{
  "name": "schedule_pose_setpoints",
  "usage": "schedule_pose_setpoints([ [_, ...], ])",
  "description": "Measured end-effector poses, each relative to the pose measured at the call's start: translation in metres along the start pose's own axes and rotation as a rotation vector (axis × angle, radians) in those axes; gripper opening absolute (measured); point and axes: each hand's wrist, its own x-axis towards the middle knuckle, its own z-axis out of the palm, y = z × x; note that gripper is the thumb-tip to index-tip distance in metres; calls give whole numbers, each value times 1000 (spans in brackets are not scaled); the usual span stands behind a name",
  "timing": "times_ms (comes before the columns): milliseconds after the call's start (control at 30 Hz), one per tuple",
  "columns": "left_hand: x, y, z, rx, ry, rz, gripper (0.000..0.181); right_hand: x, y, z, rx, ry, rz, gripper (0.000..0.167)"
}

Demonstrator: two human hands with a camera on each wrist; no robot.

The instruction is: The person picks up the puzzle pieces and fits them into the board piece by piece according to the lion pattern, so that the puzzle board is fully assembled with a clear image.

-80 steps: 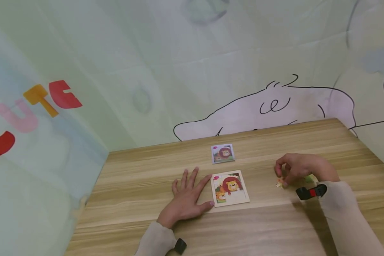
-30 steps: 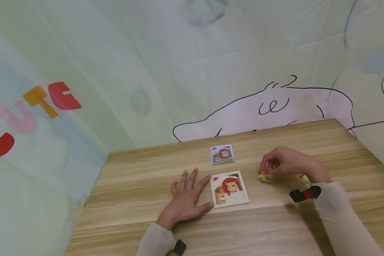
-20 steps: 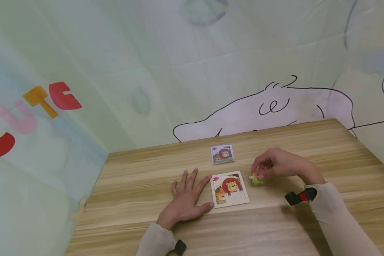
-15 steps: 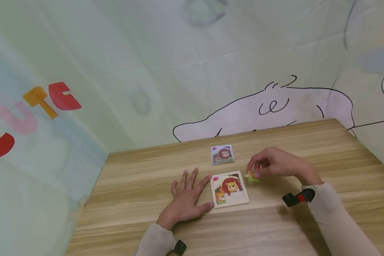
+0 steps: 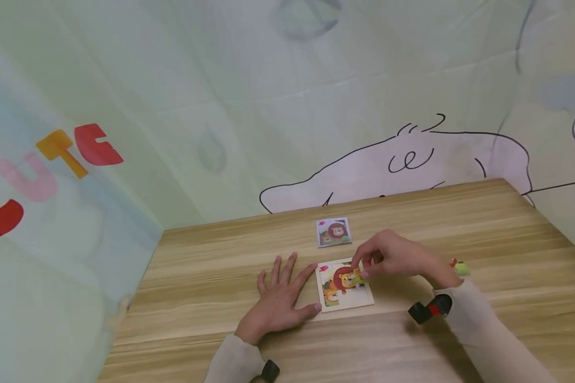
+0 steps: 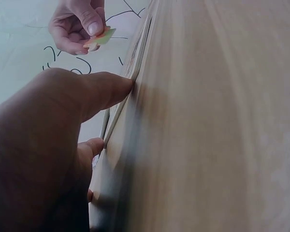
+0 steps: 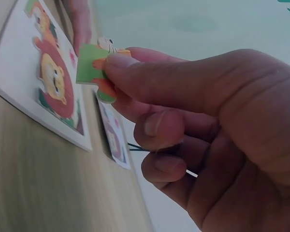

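A lion puzzle board (image 5: 347,301) with a pale wooden frame lies on the table, its lower right part bare of picture. My left hand (image 5: 280,303) rests flat beside it, fingers spread, with thumb and index finger touching its left edge. Between thumb and index finger, my right hand (image 5: 393,258) pinches a green and orange puzzle piece (image 7: 91,65) above the board's right side. The right wrist view shows the piece's knobs and part of a whiskered face. In the left wrist view the piece hangs clear of the board.
A small card (image 5: 334,232) with the same lion picture lies behind the board. Another green and red puzzle piece (image 5: 459,267) lies on the table (image 5: 211,260) near my right wrist. A printed curtain (image 5: 211,106) hangs behind the table's far edge.
My right hand has picked up the puzzle piece from the table's right side and carried it left, over the board. The left hand has stayed in place.
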Motion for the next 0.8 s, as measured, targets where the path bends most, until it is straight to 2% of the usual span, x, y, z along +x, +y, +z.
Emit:
schedule_pose_setpoints([
  [367, 0, -1, 1, 6, 7, 1, 87, 11, -2, 20, 38, -44, -31, 16],
  [600, 1, 0, 1, 0, 11, 3, 86, 18, -4, 34, -5, -103, -5, 16],
  [800, 0, 0, 2, -1, 7, -1, 87, 22, -5, 44, -76, -97, -15, 16],
])
